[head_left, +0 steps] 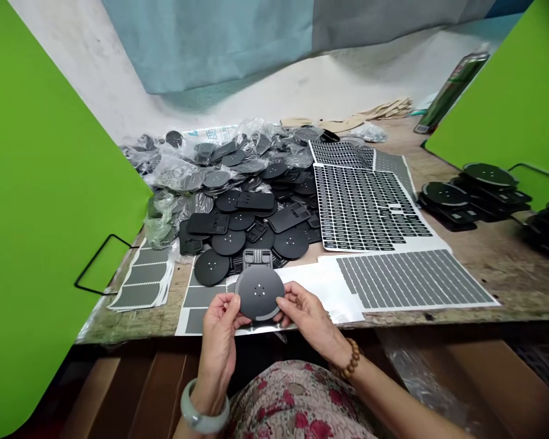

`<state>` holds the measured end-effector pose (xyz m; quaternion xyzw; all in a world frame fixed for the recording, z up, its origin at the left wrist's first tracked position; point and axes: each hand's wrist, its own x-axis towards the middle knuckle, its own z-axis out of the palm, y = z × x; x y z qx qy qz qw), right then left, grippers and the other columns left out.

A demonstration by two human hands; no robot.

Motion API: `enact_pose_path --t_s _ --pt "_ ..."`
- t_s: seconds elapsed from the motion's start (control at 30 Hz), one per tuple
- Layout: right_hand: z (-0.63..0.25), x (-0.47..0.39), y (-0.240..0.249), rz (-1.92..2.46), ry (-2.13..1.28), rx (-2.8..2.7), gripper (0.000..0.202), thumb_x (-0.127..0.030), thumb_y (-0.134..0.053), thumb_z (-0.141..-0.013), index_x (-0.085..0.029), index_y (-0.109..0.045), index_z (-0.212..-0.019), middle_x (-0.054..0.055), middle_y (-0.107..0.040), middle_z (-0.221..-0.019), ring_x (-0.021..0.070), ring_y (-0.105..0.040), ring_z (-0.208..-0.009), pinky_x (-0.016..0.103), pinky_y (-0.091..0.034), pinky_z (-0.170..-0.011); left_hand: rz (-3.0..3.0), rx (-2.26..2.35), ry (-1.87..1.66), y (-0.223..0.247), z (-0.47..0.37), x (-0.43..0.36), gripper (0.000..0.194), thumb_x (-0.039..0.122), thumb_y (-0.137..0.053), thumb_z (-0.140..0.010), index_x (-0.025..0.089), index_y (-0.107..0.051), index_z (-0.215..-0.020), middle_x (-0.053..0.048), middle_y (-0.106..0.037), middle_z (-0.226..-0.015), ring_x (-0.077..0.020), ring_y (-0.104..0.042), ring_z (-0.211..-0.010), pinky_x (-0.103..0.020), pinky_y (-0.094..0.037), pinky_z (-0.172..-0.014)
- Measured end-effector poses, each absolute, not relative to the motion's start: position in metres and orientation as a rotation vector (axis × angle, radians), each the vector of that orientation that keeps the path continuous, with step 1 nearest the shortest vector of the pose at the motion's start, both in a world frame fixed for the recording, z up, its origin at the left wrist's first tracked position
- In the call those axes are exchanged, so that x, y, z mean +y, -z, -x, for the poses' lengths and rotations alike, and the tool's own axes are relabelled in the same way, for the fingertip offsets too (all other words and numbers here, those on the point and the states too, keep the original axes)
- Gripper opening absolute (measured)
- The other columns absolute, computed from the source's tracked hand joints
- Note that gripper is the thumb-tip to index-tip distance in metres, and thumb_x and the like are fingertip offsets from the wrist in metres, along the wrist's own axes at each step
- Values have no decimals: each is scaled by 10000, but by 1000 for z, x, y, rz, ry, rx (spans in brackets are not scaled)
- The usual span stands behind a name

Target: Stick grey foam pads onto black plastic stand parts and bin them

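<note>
Both of my hands hold one black part with a round disc (pixel 258 294) and a rectangular bracket at its far end, just above the table's front edge. My left hand (pixel 222 326) pinches the disc's left rim between thumb and fingers. On the lower right rim, my right hand (pixel 307 317) grips with thumb and fingers. A pale grey curved strip runs along the disc's lower edge. Sheets of grey stickers (pixel 200 297) lie under and beside the part. A heap of similar black disc parts (pixel 229 242) spreads just beyond it.
Behind the heap are more parts in clear plastic bags (pixel 174 174). To the right lie a black label sheet (pixel 361 207) and a grey strip sheet (pixel 412 277). Stacked disc parts (pixel 446 195) stand further right. Green panels (pixel 41 201) flank the table; a spray can (pixel 452 88) leans at back right.
</note>
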<state>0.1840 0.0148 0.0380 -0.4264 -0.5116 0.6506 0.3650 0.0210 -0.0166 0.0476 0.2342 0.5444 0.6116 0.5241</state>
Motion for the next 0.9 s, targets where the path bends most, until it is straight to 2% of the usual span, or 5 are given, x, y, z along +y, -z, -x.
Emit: enact_pose_path --t_s 0.2,0.43,0.7,0.8,0.9 --pt "-201 51 -43 1076 -1822 -1490 288 -442 -559 -799 -158 -510 -778 -22 -566 -577 82 -506 -505 215 -417 -529 -632 1308 -1220 -42 -15 -32 333 446 -689 -713 137 -566 -738 -9 -631 -645 -107 -624 -577 -203 -514 -540" --pt "-206 95 -63 1077 -1877 -1933 147 -287 -484 -850 -175 -486 -755 -58 -482 -498 73 -459 -452 180 -361 -453 -703 1290 -999 -36 -11 -35 401 506 -685 -690 119 -615 -771 -43 -662 -705 -112 -637 -567 -206 -514 -525" --pt "-198 99 -62 1228 -1400 -2124 31 -210 -473 -843 -182 -481 -835 -57 -501 -600 85 -496 -498 210 -391 -513 -743 1314 -787 -22 -17 -33 514 559 -663 -669 114 -622 -925 -40 -646 -731 -113 -634 -544 -213 -506 -500" --pt "-210 88 -59 1308 -1151 -2026 72 -233 -496 -836 -178 -503 -881 -31 -544 -680 101 -507 -583 232 -398 -578 -839 1385 -746 -22 -18 -34 460 553 -627 -697 124 -614 -862 -12 -605 -651 -122 -616 -512 -225 -489 -473" --pt "-232 72 -58 1366 -1034 -1974 91 -251 -482 -847 -176 -529 -827 -15 -553 -708 113 -511 -639 245 -393 -618 -1058 1459 -720 -29 -23 -36 357 491 -539 -791 148 -614 -856 -24 -613 -679 -136 -611 -547 -258 -498 -513"
